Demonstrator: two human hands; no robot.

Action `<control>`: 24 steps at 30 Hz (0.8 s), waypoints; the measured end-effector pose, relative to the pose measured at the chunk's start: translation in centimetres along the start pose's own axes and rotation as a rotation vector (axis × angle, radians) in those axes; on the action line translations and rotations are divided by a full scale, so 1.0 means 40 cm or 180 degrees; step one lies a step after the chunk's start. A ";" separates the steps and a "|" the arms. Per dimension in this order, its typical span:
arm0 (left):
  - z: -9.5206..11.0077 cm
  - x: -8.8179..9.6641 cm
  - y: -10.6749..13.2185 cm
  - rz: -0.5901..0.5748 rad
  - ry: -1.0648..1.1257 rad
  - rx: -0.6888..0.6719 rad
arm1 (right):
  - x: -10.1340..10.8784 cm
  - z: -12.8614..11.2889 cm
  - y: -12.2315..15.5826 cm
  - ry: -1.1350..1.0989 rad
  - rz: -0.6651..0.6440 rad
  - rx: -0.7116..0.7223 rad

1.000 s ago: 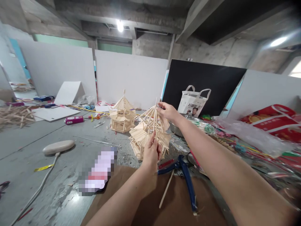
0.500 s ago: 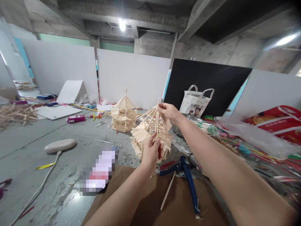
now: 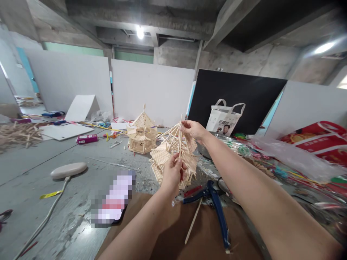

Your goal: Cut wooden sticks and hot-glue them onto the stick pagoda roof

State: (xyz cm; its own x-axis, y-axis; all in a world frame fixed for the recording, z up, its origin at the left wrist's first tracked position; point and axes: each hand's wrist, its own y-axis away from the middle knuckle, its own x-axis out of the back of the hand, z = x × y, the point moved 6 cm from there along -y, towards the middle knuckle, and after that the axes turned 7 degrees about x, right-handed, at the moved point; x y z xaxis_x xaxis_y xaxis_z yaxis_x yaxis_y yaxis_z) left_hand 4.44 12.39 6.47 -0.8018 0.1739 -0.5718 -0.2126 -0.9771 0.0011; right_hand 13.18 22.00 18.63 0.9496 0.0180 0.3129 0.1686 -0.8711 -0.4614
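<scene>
A small pavilion model (image 3: 160, 155) built of thin wooden sticks stands in front of me, with slatted lower eaves and an open, peaked roof frame. My right hand (image 3: 193, 130) pinches a wooden stick (image 3: 180, 141) near the roof's peak. Lower on the roof slope, my left hand (image 3: 173, 169) has its fingers closed round the lower end of that stick. Part of the model is hidden behind both hands. Just behind it to the left stands a second stick pavilion (image 3: 142, 135) with a filled roof and a pointed finial.
Blue-handled cutters (image 3: 218, 211) and a loose stick (image 3: 193, 221) lie on a brown sheet (image 3: 162, 238) nearest me. To the left are a phone (image 3: 115, 198) and a white corded device (image 3: 69, 169). A white bag (image 3: 223, 117), a metal bowl (image 3: 206, 151) and clutter stand right.
Both hands keep nearly the same hold on the stick at the roof frame. The view has shifted slightly; the pavilion models have not visibly changed.
</scene>
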 end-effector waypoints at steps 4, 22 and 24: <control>-0.001 -0.002 0.003 -0.0004 0.0142 0.0068 | -0.001 -0.001 0.012 -0.0142 -0.0171 -0.0061; 0.000 -0.014 -0.003 -0.0394 0.0367 0.0153 | -0.004 0.002 0.015 -0.0369 -0.0135 -0.0174; 0.000 -0.012 -0.004 -0.0363 0.0340 0.0161 | -0.005 0.001 0.015 -0.0367 -0.0130 -0.0169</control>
State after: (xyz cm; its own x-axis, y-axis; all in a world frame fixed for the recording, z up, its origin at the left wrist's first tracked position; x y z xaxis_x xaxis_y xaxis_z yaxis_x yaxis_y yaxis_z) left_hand 4.84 12.47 6.75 -0.7074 0.2667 -0.6546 -0.3289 -0.9439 -0.0292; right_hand 13.10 21.48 18.24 0.9668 0.1076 0.2316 0.1964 -0.8932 -0.4046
